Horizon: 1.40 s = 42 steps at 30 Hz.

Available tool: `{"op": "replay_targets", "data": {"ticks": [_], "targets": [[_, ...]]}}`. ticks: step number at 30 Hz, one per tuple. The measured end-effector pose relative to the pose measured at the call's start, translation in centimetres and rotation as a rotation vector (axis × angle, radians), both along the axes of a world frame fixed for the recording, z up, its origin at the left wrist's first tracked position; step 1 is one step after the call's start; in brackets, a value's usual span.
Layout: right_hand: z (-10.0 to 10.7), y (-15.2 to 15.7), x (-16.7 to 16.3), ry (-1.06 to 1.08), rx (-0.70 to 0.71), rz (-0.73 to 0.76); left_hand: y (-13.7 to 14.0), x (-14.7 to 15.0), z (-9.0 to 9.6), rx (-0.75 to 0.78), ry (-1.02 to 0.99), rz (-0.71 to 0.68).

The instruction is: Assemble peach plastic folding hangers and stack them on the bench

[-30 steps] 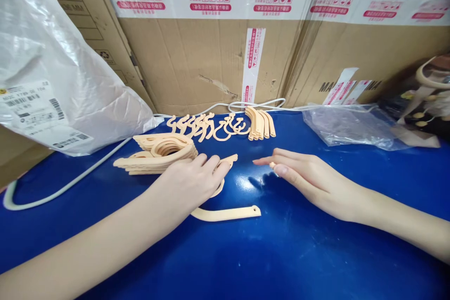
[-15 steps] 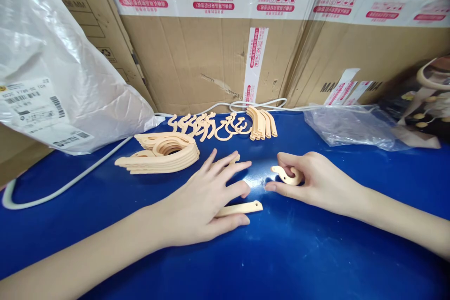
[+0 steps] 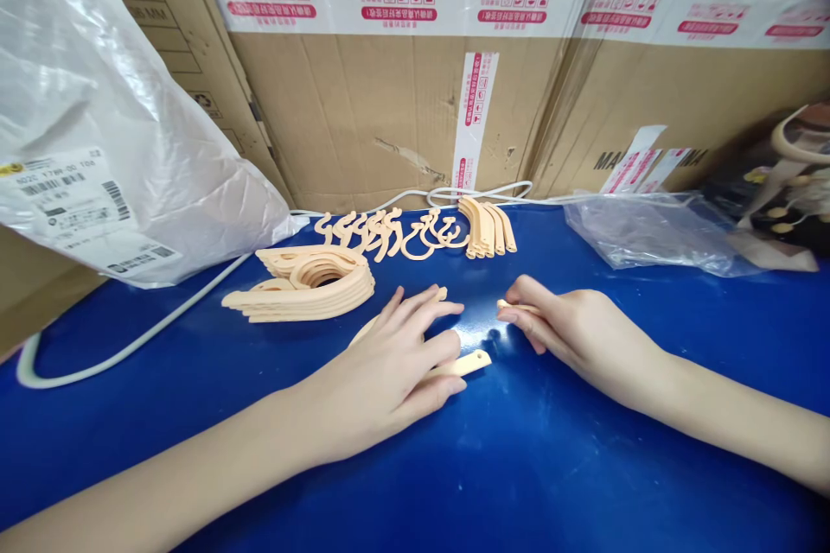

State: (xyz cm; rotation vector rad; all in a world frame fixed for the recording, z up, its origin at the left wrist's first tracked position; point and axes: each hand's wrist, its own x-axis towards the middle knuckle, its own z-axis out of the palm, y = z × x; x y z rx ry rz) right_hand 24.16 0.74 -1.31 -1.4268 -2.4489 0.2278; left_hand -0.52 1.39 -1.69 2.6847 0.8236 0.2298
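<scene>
Cream-coloured smooth strip with a holed end (image 3: 475, 362) lies at the centre of the frame, mostly covered by the left hand (image 3: 389, 371). That hand's fingers are spread, thumb and index finger on either side of the strip; whether they grip it I cannot tell. Cream edges also show beyond the fingers, though it is unclear whether they belong to the same part.

Right of centre, the right hand (image 3: 574, 324) pinches a small cream-coloured piece (image 3: 501, 304) between thumb and fingertips, well apart from the strip.

Left of centre sits a neat stack of cream-coloured, loop-shaped flat parts (image 3: 304, 308) on the glossy blue tabletop (image 3: 519, 475). Behind it, across the middle of the frame, cream-coloured S-shaped hooks (image 3: 382, 235) lie in a row, just beside a bundle of cream-coloured curved bars (image 3: 478, 229).
</scene>
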Motion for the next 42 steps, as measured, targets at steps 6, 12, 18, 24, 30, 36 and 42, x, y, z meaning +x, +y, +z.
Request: {"op": "replay_targets", "data": {"ticks": [6, 12, 18, 24, 30, 36, 42], "targets": [[0.1, -0.9, -0.5, -0.057, -0.009, 0.144, -0.2, 0.1, -0.1, -0.031, -0.079, -0.003], [0.3, -0.8, -0.4, -0.012, -0.052, 0.267, -0.4, 0.4, -0.3, -0.003, -0.142, 0.003], [0.2, -1.0, -0.3, -0.007, -0.103, 0.287, -0.3, 0.4, -0.4, -0.004, -0.133, 0.011], [-0.5, -1.0, -0.1, -0.081, 0.071, 0.332, -0.4, 0.4, -0.5, 0.020, -0.138, -0.006], [-1.1, -1.1, -0.2, -0.202, 0.354, 0.363, -0.5, 0.3, -0.4, 0.046, -0.080, -0.039], [-1.2, -1.1, -0.3, -0.222, 0.465, 0.385, -0.5, 0.3, -0.3, 0.061, -0.061, -0.049], [-1.0, -1.3, -0.6, -0.224, 0.542, 0.371, -0.5, 0.2, -0.1, 0.046, -0.049, -0.047]]}}
